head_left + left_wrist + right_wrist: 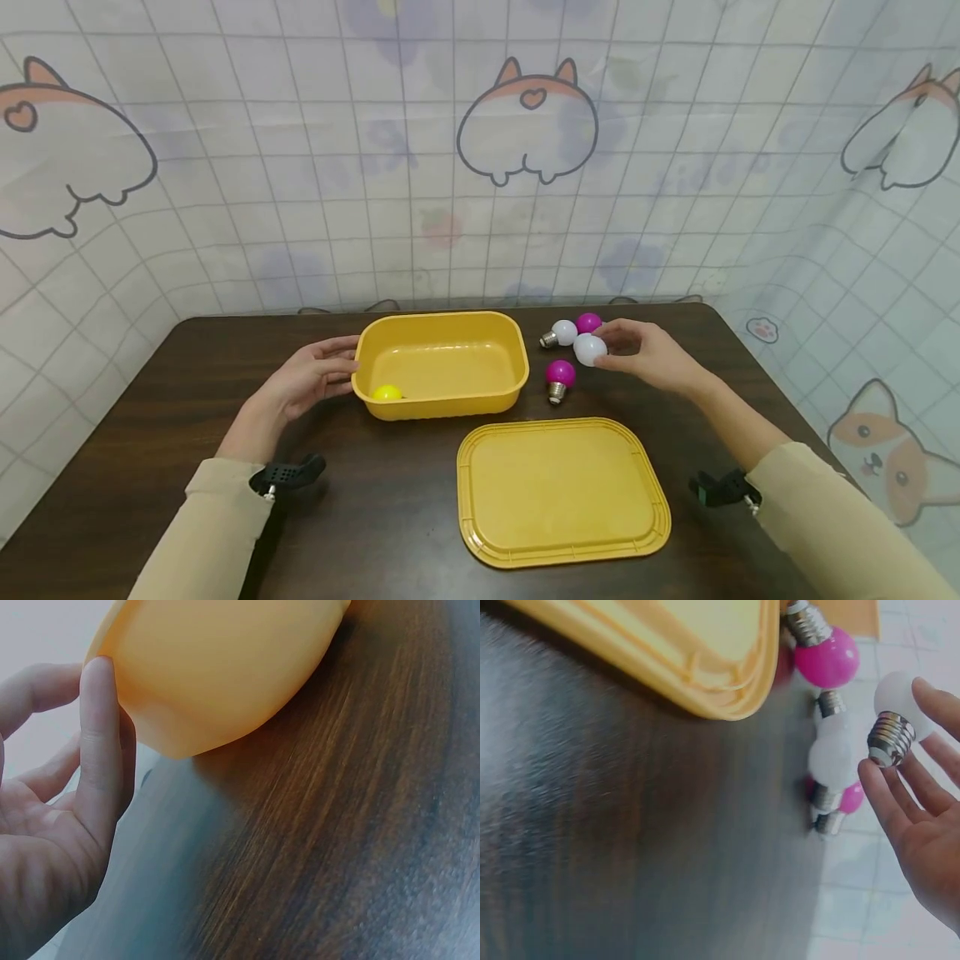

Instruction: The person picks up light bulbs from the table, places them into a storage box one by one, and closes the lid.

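Note:
My right hand (645,354) holds a white light bulb (590,349) between thumb and fingers; in the right wrist view its metal screw base (891,739) points away from the palm. Close by lie another white bulb (564,332) and a magenta bulb (588,322), with a second magenta bulb (560,373) nearer the front. My left hand (311,377) touches the left side of a yellow plastic box (442,407), fingers fairly straight against its outer wall and rim. Inside the box, at the front left corner, sits a yellow bulb (387,392), its base mostly hidden.
A flat yellow lid (562,492) lies on the dark wooden table (360,517), in front of the box and to its right. Behind the table hangs a tile-patterned sheet (337,167) with cartoon dogs, which also runs along the right side.

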The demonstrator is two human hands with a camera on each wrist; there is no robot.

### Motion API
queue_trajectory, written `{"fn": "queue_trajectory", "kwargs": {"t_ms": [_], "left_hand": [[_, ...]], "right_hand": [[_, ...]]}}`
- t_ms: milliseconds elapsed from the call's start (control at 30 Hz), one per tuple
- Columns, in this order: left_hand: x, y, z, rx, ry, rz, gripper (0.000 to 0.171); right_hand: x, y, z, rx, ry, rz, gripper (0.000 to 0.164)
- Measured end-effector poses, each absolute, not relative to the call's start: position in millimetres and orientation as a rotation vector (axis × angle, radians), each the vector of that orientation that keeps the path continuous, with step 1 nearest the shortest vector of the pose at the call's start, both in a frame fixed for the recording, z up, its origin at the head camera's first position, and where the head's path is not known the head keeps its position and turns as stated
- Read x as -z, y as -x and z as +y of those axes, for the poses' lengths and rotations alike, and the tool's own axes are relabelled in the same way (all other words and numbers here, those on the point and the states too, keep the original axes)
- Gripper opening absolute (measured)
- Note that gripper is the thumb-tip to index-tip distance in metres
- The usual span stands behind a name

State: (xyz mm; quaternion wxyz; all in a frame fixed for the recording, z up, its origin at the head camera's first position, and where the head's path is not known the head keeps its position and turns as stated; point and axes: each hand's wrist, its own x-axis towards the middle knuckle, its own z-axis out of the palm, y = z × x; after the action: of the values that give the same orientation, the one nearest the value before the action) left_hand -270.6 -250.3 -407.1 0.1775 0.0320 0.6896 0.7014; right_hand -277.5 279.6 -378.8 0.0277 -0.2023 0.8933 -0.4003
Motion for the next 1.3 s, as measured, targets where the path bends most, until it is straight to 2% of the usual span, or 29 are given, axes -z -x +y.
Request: {"fn": "queue_trajectory", "kwargs": {"t_ms": [500, 1300], "left_hand": [[406, 272, -248, -1.973, -0.092, 1.967, 0.072], [408, 275, -251, -1.959, -0.115, 1.955, 0.072]], "right_hand": [[350, 289, 250, 1.178, 0.716, 2.761, 0.043], [335, 301, 159, 1.244, 0.926, 2.607, 0.039]]}}
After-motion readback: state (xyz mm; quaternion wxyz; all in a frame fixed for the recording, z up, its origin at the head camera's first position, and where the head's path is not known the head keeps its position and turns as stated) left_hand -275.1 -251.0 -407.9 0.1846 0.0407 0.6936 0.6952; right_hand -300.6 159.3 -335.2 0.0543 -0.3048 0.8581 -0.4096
